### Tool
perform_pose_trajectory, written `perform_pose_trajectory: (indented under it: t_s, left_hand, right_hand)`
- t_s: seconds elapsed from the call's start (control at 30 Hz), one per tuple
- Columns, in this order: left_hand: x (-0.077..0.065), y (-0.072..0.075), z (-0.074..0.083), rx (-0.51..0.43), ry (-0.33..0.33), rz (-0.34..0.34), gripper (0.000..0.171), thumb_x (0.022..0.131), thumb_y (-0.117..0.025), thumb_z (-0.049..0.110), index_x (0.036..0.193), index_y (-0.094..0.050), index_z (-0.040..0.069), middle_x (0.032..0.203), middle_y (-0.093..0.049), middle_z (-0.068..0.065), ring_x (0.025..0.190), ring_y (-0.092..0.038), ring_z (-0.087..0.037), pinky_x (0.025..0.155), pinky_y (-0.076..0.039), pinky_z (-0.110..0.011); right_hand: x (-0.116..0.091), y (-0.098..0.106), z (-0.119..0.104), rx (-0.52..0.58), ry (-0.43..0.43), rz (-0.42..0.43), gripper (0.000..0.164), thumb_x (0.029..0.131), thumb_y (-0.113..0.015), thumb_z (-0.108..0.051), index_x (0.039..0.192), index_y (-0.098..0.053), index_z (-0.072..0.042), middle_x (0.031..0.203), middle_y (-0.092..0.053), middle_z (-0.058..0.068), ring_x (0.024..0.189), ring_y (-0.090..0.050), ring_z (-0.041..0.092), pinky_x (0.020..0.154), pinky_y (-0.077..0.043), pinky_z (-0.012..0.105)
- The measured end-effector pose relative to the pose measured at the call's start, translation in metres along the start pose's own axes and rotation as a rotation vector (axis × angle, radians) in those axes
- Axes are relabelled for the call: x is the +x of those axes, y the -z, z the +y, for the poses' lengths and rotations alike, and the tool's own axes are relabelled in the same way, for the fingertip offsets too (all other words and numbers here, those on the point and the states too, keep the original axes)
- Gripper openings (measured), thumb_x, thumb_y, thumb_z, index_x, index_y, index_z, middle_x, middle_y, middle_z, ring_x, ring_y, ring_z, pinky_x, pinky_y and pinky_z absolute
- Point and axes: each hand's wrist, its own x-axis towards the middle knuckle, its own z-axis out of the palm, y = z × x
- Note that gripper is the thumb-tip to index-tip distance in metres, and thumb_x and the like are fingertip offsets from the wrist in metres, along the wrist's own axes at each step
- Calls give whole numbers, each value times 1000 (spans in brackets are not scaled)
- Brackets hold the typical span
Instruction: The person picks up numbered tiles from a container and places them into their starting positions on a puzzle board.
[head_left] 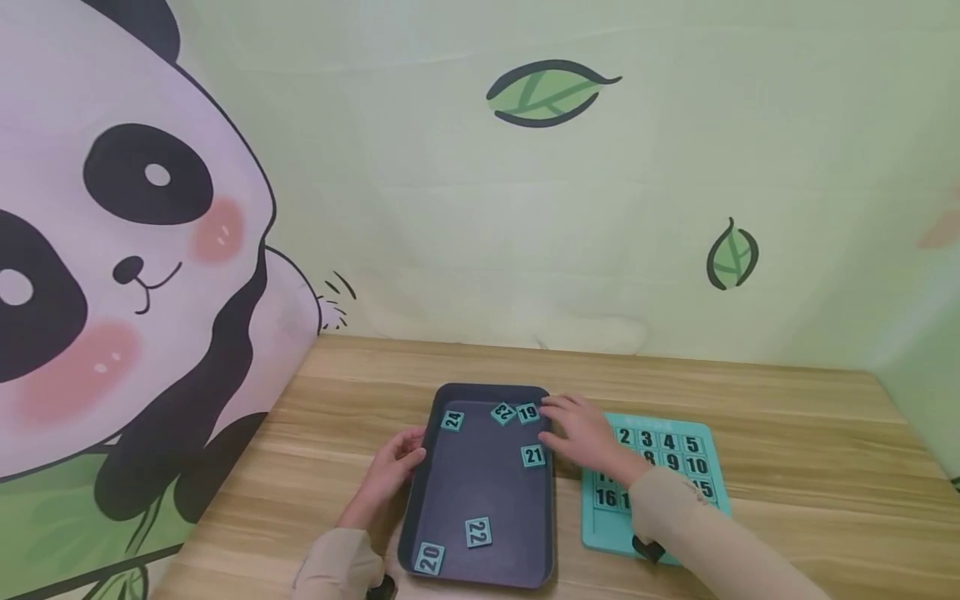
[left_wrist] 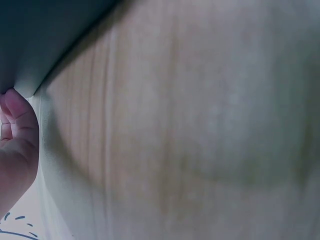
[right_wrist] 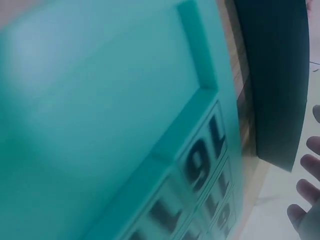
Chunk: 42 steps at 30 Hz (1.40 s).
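Note:
Small teal number tiles lie in a dark blue-grey tray (head_left: 480,492). My left hand (head_left: 392,467) is against the tray's left side, its fingers and thumb touching the outer wall. In the left wrist view the fingers (left_wrist: 17,112) meet the tray's lower edge. My right hand (head_left: 581,429) is over the tray's right rim, fingers extended and spread apart, beside tile 19 (head_left: 528,413) and tile 21 (head_left: 533,456). No tile shows in its grasp. Tile 23 (head_left: 503,413) is next to tile 19. Tile 24 (head_left: 452,421) is at upper left, tiles 22 (head_left: 477,532) and 20 (head_left: 429,559) near the front.
A teal number board (head_left: 708,467) lies right of the tray, partly under my right forearm. Numbered tiles fill its upper rows, and a recessed bare strip (right_wrist: 125,95) runs below 16. Both stand on a wooden table (head_left: 817,467) before a panda-printed backdrop (head_left: 420,208).

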Motion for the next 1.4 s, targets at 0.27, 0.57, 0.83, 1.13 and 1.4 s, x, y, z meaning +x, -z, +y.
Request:
perform_pose_trajectory:
  t_s: [0.27, 0.57, 0.83, 1.13, 1.4]
  left_hand:
    - [-1, 1, 1, -2, 3, 0, 35, 86, -51, 5, 120, -49, 1, 107, -55, -19, 85, -52, -13, 64, -44, -25]
    - [-1, 0, 1, -4, 5, 1, 34, 86, -50, 4, 120, -50, 1, 104, -55, -18, 84, -51, -14, 65, -44, -26]
    - [-1, 0, 1, -4, 6, 5, 35, 86, -50, 5, 120, -49, 1, 106, -55, -17, 85, -52, -14, 66, -44, -26]
    - [-1, 0, 1, 0, 2, -4, 34, 87, -49, 5, 120, -49, 1, 107, -55, -18, 86, -52, -15, 66, -43, -26]
    - [0, 0, 0, 1, -3, 2, 34, 86, -49, 5, 120, -50, 1, 105, -56, -18, 84, -52, -14, 65, -43, -26]
  right_hand:
    - [21, -13, -7, -45, -32, -107, 39, 83, -57, -32, 115, -59, -11, 126, -52, 7, 124, -36, 30, 99, -25, 53]
    - [33, -24, -6, -143, -73, -175, 39, 82, -56, -34, 116, -58, -14, 127, -51, 3, 131, -24, 28, 102, -16, 57]
    - [35, -24, -7, -116, -135, -187, 36, 80, -59, -27, 114, -60, -14, 120, -55, 5, 129, -28, 29, 102, -13, 58]
    - [35, -28, -6, -61, -160, -165, 33, 76, -63, -19, 109, -62, -14, 112, -57, 6, 123, -35, 29, 101, -21, 52]
    - [35, -25, -10, -51, -212, -205, 37, 75, -59, -10, 113, -61, -14, 114, -56, 8, 114, -42, 29, 99, -23, 52]
